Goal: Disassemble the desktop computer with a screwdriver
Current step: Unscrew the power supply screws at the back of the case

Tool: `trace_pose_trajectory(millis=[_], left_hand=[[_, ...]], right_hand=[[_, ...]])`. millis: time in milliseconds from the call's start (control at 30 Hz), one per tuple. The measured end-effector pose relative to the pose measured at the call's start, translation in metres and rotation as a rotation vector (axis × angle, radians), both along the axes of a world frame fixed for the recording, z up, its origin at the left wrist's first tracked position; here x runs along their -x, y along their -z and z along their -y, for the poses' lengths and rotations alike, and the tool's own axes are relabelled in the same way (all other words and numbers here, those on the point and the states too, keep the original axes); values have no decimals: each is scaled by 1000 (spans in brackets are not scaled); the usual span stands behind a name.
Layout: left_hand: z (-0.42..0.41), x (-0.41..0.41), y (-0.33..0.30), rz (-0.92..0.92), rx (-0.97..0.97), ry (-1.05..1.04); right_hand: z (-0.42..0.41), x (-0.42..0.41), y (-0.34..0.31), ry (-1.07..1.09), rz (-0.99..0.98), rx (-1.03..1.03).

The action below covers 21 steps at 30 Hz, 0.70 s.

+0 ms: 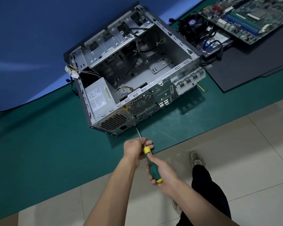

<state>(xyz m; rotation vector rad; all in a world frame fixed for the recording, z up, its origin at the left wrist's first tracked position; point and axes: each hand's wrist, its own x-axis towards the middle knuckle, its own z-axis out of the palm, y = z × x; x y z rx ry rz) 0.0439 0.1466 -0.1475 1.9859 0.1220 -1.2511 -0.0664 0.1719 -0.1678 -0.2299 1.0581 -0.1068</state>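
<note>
Green mat point(39, 136) spread over pale floor tiles point(235, 152), blue wall point(31, 30) behind; open room on the mat to the left of the computer case point(131, 75), less to the right, where a dark panel point(252, 62), a fan with cables point(194, 25) and a motherboard point(245, 15) cut off by the top edge crowd in. Case lying open side up near the mat's front edge; power supply point(100, 97) in its near left corner, label print too small to read. Screwdriver point(151, 165) tip touching the case's lower rear corner, the screw itself hard to make out. Left hand point(134, 150) pinching the shaft just above the yellow collar; right hand point(163, 173) wrapped round the green handle, grip closed on it. Shoe point(197, 158) and dark trouser leg on the tiles.
</note>
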Motion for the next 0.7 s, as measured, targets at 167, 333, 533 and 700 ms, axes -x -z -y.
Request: trace_pose_trajectory(millis=[167,333,533,700], left_hand=[[0,2,5,260,-121,132],[4,1,5,184,-88,70],[8,-1,4,244,-129,88],[11,2,9,172,-86,-6]], right_hand=[[3,4,1,-63,-7,31],[6,-2,-1,-90,141,3],[3,-8,-3,-95,-1,121],[9,-5,0,-75,24,119]])
